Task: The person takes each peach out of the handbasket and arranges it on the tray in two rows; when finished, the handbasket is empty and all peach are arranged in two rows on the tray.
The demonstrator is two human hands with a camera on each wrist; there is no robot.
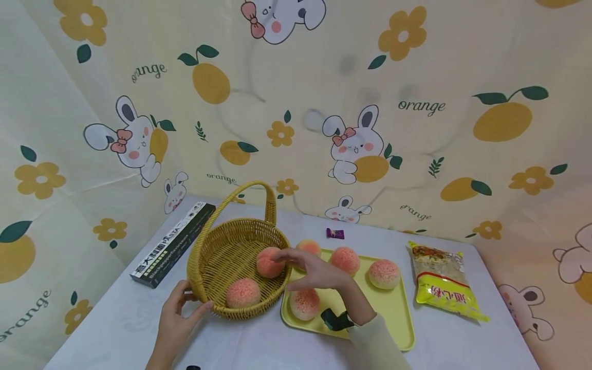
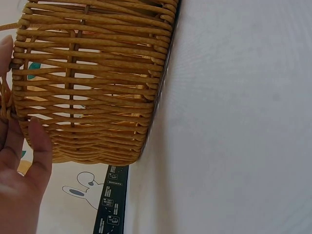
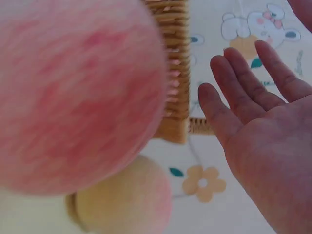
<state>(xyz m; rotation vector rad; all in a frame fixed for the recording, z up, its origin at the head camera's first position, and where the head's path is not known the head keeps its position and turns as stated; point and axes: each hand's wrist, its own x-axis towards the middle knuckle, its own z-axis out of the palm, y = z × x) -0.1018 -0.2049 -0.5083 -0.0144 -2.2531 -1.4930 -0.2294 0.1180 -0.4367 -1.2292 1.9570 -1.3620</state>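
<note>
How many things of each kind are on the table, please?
Peaches: 6
Wicker basket: 1
Yellow tray: 1
Black pasta box: 1
Yellow noodle bag: 1
Purple wrapper: 1
Total: 11

A pale yellow backdrop (image 1: 324,77) printed with bunnies, oranges and flowers (the word "orange" repeated) hung behind a table (image 1: 259,344) covered in white cloth, softly and evenly lit.
</note>
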